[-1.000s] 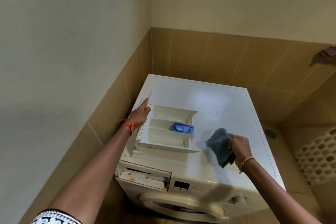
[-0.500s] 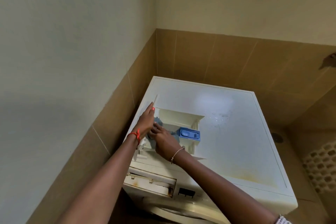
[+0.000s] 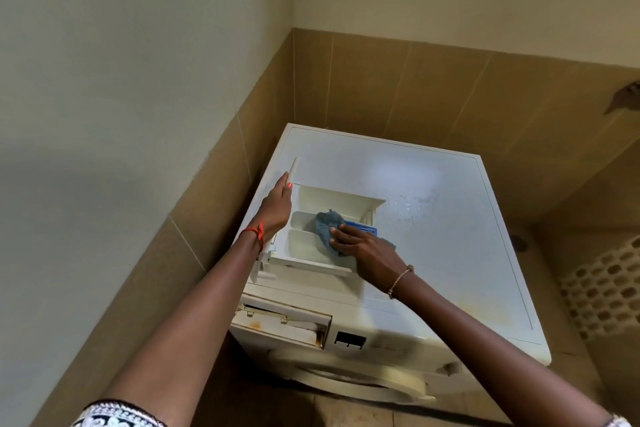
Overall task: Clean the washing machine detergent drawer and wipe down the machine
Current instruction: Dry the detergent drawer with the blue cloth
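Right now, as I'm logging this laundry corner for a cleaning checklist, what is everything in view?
Washing machine: one, white, tiled corner.
Drawer: one, cream, on the machine's top, left.
Cloth: one, grey-blue, in the drawer.
Insert: one, blue, in the drawer, partly hidden.
Drawer slot: one, rust-stained, machine's front, upper left.
Water drops: several, clear, machine's top, right of drawer.
Left hand: one, red wrist thread, against the drawer's left end.
Right hand: one, wrist bracelet, pressing the cloth.

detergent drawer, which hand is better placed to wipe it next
Right: the right hand presses the blue cloth inside the detergent drawer, while the left hand rests against the drawer's left side.
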